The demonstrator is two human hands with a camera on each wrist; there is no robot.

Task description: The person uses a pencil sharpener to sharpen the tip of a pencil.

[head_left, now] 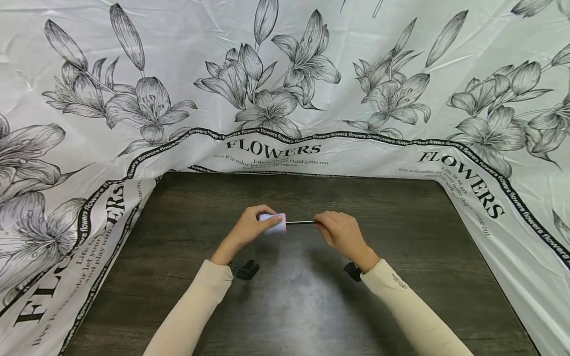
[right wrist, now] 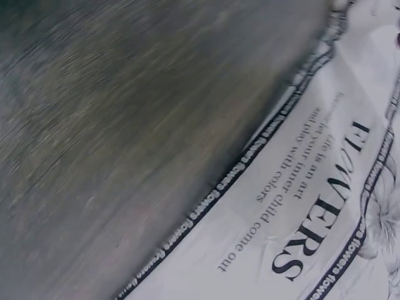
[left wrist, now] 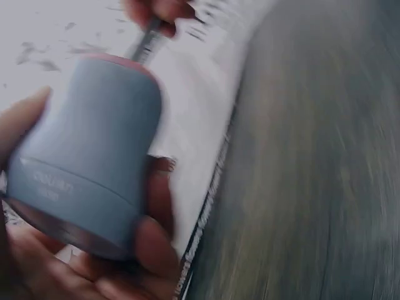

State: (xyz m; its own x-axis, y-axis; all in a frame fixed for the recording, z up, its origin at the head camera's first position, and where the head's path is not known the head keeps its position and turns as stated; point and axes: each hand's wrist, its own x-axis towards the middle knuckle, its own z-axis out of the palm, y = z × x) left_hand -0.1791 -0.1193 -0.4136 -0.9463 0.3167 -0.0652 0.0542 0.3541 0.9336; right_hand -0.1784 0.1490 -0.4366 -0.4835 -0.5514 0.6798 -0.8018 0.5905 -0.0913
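Note:
My left hand (head_left: pixel 250 226) grips a pale blue pencil sharpener (head_left: pixel 277 227) with a pink rim, thumb on one side and fingers round the other. In the left wrist view the rounded sharpener (left wrist: pixel 94 125) fills much of the left side, with blurred lettering near its base. A thin dark pencil (head_left: pixel 301 222) runs from the sharpener's pink end to my right hand (head_left: pixel 342 231), which pinches its other end. The pencil's tip is hidden, seemingly inside the sharpener. Both hands are above the table, and neither the right hand nor the pencil can be made out in the right wrist view.
The dark wood-grain table (head_left: pixel 200 306) lies beneath both hands. White cloth (head_left: pixel 383 29) printed with black flowers and lettering hangs behind it and along both sides. A black wrist mount (head_left: pixel 246 270) shows under the left wrist, another (head_left: pixel 353 272) under the right.

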